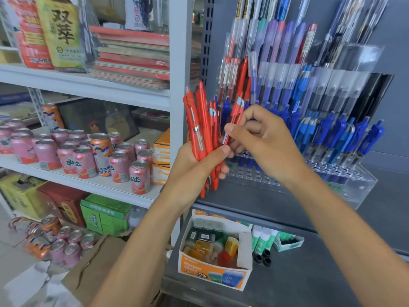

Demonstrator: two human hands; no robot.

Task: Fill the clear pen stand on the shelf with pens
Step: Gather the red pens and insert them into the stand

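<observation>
My left hand point(194, 169) grips a bundle of several red pens point(202, 127), held upright in front of the shelf. With thumb and fingers, my right hand point(263, 138) pinches one red pen point(235, 114) at the right side of the bundle. Just behind both hands stands the clear tiered pen stand point(358, 185) on the grey shelf. Its rows hold many blue pens point(336, 131), with red, purple and black ones higher up. The lower front holes at the stand's left are partly hidden by my hands.
A white rack on the left carries pink drink cans point(84, 160), notebooks point(132, 58) and snack bags. Below the stand, a lower grey shelf holds an open box of small bottles point(212, 251) and glue sticks point(263, 240). Cardboard boxes sit on the floor.
</observation>
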